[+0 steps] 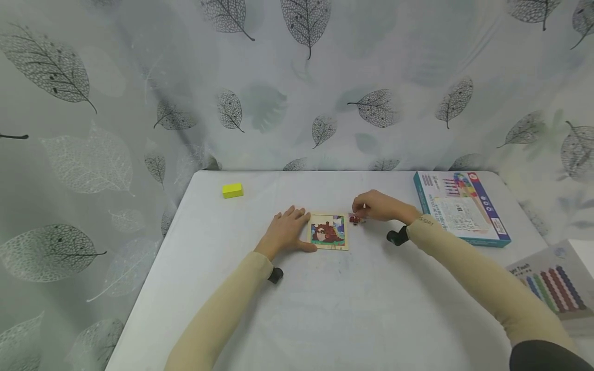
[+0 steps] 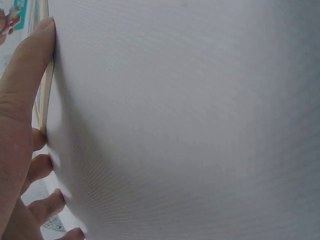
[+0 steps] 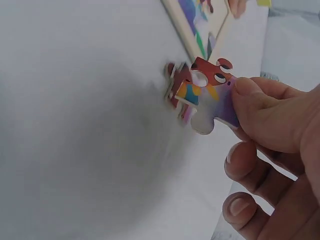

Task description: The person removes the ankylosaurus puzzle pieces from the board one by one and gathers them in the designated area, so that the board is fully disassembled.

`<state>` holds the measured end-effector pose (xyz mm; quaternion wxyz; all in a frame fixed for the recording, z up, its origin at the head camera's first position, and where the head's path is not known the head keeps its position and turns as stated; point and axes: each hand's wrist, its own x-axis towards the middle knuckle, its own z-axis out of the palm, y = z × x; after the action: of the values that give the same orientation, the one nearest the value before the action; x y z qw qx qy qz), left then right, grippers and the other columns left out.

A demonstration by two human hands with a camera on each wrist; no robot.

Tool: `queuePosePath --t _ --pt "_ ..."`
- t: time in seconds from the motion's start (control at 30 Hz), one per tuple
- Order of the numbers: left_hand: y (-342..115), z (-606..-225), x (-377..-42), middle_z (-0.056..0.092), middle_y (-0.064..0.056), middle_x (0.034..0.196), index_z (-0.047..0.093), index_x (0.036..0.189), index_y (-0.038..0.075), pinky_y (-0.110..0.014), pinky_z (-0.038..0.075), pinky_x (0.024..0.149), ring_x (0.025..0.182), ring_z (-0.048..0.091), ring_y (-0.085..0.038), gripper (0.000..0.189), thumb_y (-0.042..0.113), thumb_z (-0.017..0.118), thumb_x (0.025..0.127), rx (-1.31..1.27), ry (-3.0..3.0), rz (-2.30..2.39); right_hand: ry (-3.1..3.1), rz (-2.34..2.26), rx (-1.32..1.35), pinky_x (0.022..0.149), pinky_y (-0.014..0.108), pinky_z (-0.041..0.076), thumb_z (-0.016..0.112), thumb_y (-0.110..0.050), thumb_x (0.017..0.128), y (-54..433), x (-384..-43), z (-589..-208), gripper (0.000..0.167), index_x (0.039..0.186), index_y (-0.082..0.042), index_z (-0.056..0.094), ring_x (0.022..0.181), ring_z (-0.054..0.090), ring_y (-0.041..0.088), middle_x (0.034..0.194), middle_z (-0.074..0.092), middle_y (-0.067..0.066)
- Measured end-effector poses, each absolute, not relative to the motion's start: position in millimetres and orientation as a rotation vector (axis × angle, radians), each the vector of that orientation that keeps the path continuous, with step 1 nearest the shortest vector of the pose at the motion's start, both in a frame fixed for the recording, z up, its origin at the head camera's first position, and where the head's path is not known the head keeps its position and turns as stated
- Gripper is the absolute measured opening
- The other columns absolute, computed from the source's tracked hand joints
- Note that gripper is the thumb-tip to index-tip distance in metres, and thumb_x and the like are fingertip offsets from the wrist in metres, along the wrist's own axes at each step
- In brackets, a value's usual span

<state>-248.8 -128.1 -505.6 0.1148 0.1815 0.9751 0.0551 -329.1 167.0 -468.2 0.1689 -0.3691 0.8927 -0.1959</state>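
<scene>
- I had the left hand [image 1: 286, 231] at the left side of the board [image 1: 346, 234], fingers spread, thumb against the edge. It gripped nothing; I judged that it was steadying the board.
- I had the right hand [image 1: 382, 206] just past the board's right side, pinching a jigsaw piece [image 3: 215, 105] between thumb and forefinger, the other fingers bent loosely below.
- The piece was purple, grey and red, with what looked like cartoon eyes, its printed side facing the wrist camera. Behind it, partly hidden, was a dark red loose piece [image 3: 178, 77]; I could not tell whether the two touched.
- The board lay on the white surface [image 1: 334, 309] between the hands, partly filled: a red figure over green, blue and purple to the right, and a pale patch at upper left that I took for a gap.
- I judged the step in hand to be picking out a piece for the board, with the puzzle well along but unfinished.
- The next move, as I read it, called for bringing the piece over the gap, turning it until its knobs matched, and pressing it flat without nudging its neighbours.
- Well apart stood a yellow block [image 1: 232, 190] at back left and a box [image 1: 464, 214] at back right.
</scene>
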Motion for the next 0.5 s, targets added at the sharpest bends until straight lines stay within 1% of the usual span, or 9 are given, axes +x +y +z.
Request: queuePosePath --t 0.23,0.37,0.5 --pt "-129.2 -505.5 -249.8 0.033 -0.003 0.166 0.035 0.158 0.023 -0.059 0.030 0.123 0.157 0.023 -0.030 0.106 0.075 0.072 0.073 0.541 2.858 0.177 2.561 -0.521 -0.983 0.074 0.029 0.052 0.065 -0.005 0.095 193.6 -336.5 -476.7 0.009 0.095 -0.011 0.072 0.082 0.057 0.014 0.092 0.072 0.002" --pt "-130.0 -506.2 -250.3 0.032 -0.002 0.166 0.034 0.158 0.023 -0.059 0.029 0.123 0.157 0.023 -0.030 0.106 0.075 0.072 0.073 0.543 2.853 0.174 2.550 -0.527 -0.967 0.073 0.029 0.052 0.065 -0.005 0.095 199.2 -339.0 -478.7 0.009 0.095 -0.010 0.073 0.081 0.057 0.014 0.092 0.072 0.003" --pt "-130.4 -507.3 -250.8 0.032 -0.002 0.166 0.033 0.158 0.023 -0.059 0.029 0.123 0.157 0.022 -0.030 0.107 0.075 0.072 0.073 0.541 2.848 0.178 2.558 -0.508 -0.926 0.075 0.029 0.052 0.065 -0.007 0.095 197.8 -341.1 -482.3 0.008 0.096 -0.011 0.072 0.082 0.058 0.014 0.093 0.072 0.002"
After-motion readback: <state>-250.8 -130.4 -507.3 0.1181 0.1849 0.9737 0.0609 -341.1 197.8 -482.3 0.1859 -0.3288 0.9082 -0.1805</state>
